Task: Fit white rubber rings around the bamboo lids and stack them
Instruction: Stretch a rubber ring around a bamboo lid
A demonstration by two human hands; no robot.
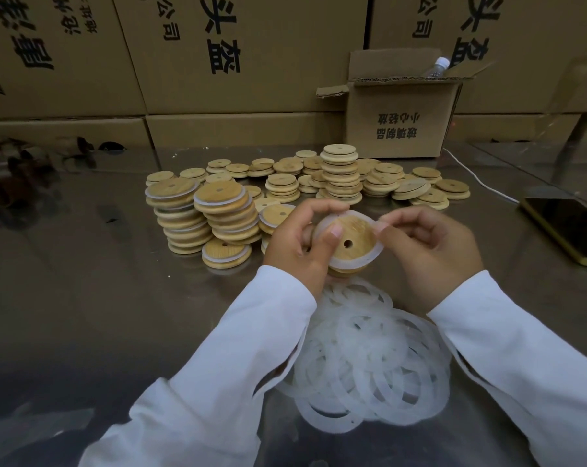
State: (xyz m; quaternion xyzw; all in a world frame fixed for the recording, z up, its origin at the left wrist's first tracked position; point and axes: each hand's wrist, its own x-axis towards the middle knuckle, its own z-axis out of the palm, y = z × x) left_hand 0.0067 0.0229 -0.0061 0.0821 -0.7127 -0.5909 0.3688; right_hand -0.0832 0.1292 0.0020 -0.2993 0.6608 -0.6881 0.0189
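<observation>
My left hand (298,244) grips a round bamboo lid (352,235) with a small hole, thumb pressed on its face. A white rubber ring (356,262) lies partly round the lid's rim. My right hand (430,251) pinches the ring's upper right edge. Below my wrists lies a heap of loose white rings (369,358). To the left stand two leaning stacks of ringed lids (224,214), with one ringed lid (226,252) flat in front. Behind them spread several low piles of plain bamboo lids (340,175).
The work surface is a shiny metal table (100,281). A phone (568,227) lies at the right edge with a white cable (477,180) running back. An open small carton (406,112) holding a bottle (436,67) stands behind; large cartons (218,52) wall the back.
</observation>
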